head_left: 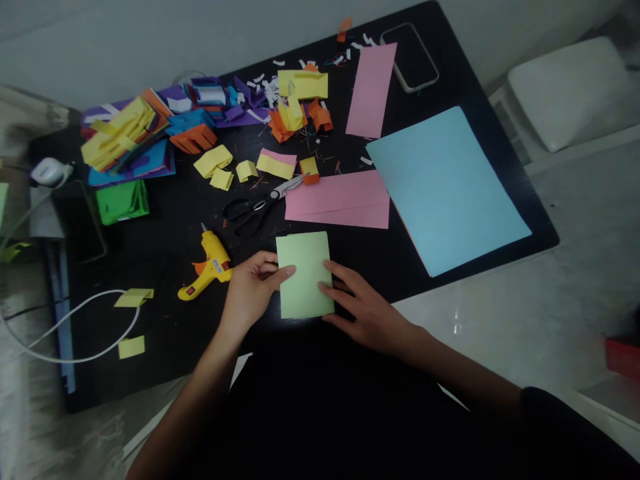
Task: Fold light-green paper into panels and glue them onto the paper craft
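Note:
A light green stack of paper [305,283], roughly rectangular, lies at the near edge of the black table between my hands. My left hand [253,283] grips its left side, thumb on top and fingers curled at or under the edge. Along the right edge rests my right hand [363,303], with spread fingertips touching the paper's top and side. Left of my left hand lies a yellow glue gun [210,263]. Just beyond the paper are black-handled scissors [263,205], their blades reaching over pink paper strips [340,200].
Light blue sheets [447,190] cover the table's right side. At the back right a phone-shaped frame [413,60] touches another pink strip [373,90]. Folded yellow paper [123,133], a green bundle [123,202] and scraps fill the back left. A white cable [100,357] loops at left.

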